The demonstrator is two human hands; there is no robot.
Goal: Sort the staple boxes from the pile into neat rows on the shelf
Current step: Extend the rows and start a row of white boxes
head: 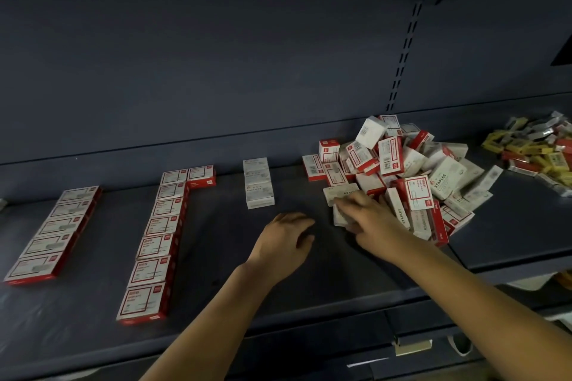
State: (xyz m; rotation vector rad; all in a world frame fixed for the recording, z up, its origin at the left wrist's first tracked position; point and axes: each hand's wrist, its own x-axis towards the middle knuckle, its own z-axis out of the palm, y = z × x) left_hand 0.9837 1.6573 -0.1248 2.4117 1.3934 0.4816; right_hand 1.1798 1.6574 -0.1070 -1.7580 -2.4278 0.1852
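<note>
A pile of red-and-white and plain white staple boxes (405,170) lies on the dark shelf (216,303) at the right. Two long rows of red-and-white boxes (52,232) (158,241) run front to back on the left. A short row of white boxes (259,182) sits in the middle. My right hand (368,213) reaches into the pile's near left edge, its fingers over a small white box (340,218); the hold itself is hidden. My left hand (286,241) hovers over the bare shelf beside it, fingers loosely curled and holding nothing.
A heap of yellow and red packets (538,155) lies on the shelf at the far right. The slotted upright (402,52) of the shelf's back panel stands behind the pile. A lower shelf edge with a label holder (411,345) runs below.
</note>
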